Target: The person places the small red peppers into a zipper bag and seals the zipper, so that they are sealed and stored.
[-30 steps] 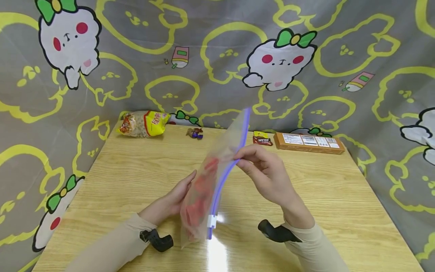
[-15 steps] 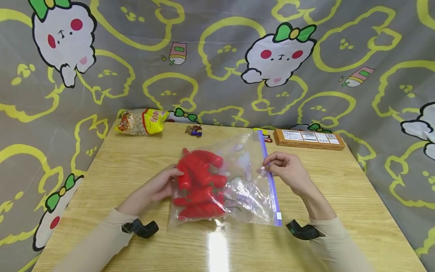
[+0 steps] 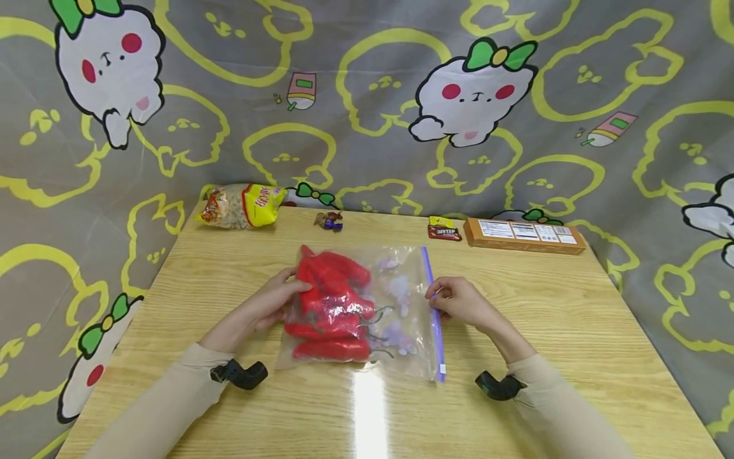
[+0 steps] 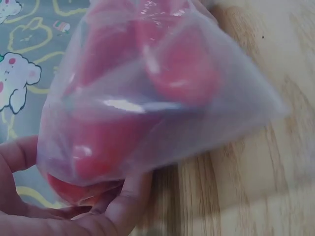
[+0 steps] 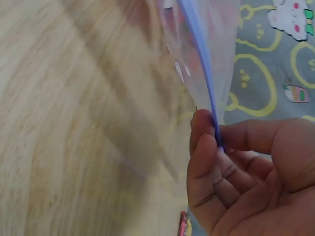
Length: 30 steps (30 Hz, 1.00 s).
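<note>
A clear zip bag [image 3: 410, 357] with a purple seal lies spread low over the table in the head view, its closed end to the left. Inside are several red peppers [image 3: 332, 349] with green stems, bunched in the left half. My left hand [image 3: 274, 298] grips the bag's left end, thumb on top over a pepper; in the left wrist view its fingers curl under the plastic. My right hand [image 3: 461, 303] pinches the purple seal [image 5: 204, 64] near its middle between thumb and fingers. A white slider [image 3: 443, 368] sits at the seal's near end.
Along the table's back edge are a yellow-ended snack bag [image 3: 241, 206], a few wrapped candies [image 3: 329, 221], a red wrapped bar [image 3: 444, 233] with a yellow packet [image 3: 441, 221], and a long orange-brown box [image 3: 524, 236]. A patterned cloth [image 3: 367, 95] hangs behind.
The bag has turned from standing on edge to lying face up, then come down and slightly left. Both hands kept hold of it, the right swinging out right, then back left.
</note>
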Each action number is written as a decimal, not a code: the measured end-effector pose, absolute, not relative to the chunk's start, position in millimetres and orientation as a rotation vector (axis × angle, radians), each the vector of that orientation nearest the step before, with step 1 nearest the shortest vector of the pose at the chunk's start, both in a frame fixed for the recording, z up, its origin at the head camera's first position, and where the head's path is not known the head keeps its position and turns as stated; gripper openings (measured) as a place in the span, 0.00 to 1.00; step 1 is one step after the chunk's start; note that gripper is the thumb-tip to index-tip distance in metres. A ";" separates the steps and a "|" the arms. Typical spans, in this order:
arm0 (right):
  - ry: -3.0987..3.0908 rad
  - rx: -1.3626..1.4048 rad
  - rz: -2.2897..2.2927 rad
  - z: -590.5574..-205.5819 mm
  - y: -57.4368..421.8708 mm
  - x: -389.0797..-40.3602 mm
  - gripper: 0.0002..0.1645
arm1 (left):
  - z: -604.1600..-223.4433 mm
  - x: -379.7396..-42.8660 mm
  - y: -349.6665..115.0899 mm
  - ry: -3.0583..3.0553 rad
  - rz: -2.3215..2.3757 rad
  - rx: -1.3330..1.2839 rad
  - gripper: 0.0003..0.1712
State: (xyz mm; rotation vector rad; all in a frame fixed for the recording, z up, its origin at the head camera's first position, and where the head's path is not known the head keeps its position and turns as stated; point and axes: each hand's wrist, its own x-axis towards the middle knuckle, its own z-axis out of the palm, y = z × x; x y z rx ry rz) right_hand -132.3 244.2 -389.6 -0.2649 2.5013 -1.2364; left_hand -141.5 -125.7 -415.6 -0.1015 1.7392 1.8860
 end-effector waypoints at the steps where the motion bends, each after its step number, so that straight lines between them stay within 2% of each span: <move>1: 2.512 -0.259 -1.222 -391.7 242.9 -133.0 0.05 | -416.4 -142.1 -125.6 1.745 1.885 -0.103 0.39; 12: 2.593 -0.212 -1.145 -396.1 233.3 -138.3 0.04 | -419.0 -151.4 -121.6 1.802 1.878 -0.183 0.36; 23: 2.594 -0.189 -1.174 -398.6 233.2 -139.2 0.04 | -424.1 -156.0 -120.8 1.856 1.843 -0.115 0.37; 30: 2.659 -0.199 -1.090 -388.6 237.7 -137.6 0.08 | -410.6 -150.8 -124.0 2.242 1.566 -0.045 0.41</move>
